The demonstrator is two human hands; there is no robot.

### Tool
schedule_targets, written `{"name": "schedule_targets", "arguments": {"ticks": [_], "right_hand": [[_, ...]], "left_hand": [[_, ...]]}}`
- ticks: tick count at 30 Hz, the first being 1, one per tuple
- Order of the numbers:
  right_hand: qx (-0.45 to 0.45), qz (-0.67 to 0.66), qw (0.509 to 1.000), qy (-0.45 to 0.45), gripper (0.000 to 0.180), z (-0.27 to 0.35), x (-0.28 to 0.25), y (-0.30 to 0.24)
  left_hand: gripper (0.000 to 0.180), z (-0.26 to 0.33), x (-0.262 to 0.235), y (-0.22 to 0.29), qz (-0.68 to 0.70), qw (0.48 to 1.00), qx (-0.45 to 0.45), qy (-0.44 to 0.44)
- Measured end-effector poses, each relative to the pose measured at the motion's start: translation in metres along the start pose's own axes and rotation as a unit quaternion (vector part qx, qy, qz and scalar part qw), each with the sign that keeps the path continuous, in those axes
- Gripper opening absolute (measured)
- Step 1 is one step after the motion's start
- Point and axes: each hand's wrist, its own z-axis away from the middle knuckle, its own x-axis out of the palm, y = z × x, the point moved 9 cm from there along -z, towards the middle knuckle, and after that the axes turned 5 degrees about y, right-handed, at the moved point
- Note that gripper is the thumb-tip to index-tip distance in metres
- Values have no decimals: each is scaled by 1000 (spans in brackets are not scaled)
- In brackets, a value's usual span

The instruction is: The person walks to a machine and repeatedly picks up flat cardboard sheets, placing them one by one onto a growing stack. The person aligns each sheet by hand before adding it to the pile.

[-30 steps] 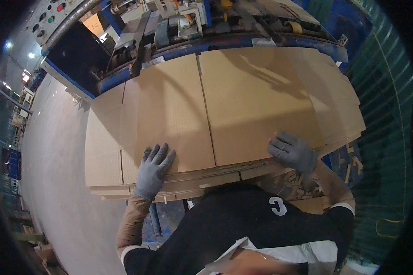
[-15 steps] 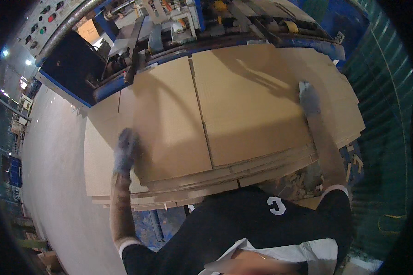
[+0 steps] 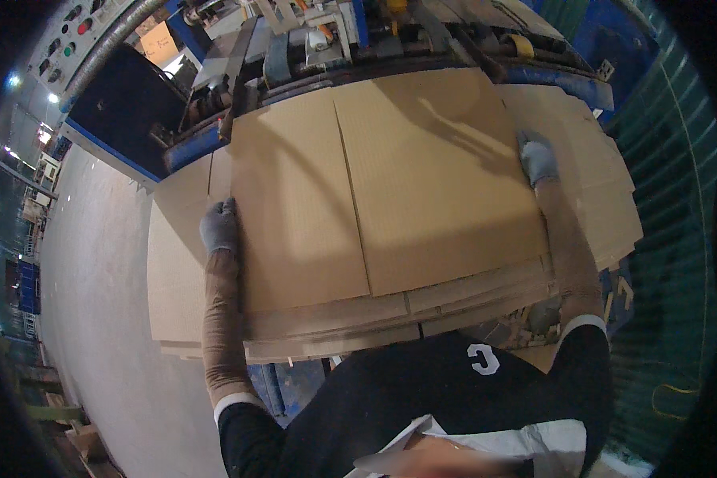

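Flat tan cardboard sheet (image 3: pixel 374 183) — creased, topping a stack.

Flat tan cardboard sheets (image 3: pixel 390 191) lie stacked before the machine; a grey button panel (image 3: pixel 68 36) stands top left.

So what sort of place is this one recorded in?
Most likely a cardboard factory floor: a stack of flat corrugated sheets gripped at both sides by gloved hands, a blue feeding machine behind it, and a button control panel above bare concrete floor.

Fingers (image 3: pixel 229 209) of both gloved hands hidden behind the top cardboard sheet's (image 3: pixel 390 183) side edges.
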Motion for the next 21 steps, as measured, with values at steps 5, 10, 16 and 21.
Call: {"name": "schedule_targets", "arguments": {"ticks": [5, 10, 16, 21], "right_hand": [[-7, -83, 988, 134, 43, 62, -111, -39], [-175, -127, 976, 23, 81, 199, -174, -97], [-246, -83, 965, 48, 99, 211, -161, -104], [-262, -75, 962, 11, 85, 160, -161, -114]], "left_hand": [[55, 48, -23, 63, -61, 975, 212, 7], [78, 179, -38, 118, -33, 898, 422, -117], [65, 181, -52, 122, -58, 848, 522, -69], [67, 138, -50, 119, -79, 829, 552, 48]]}}
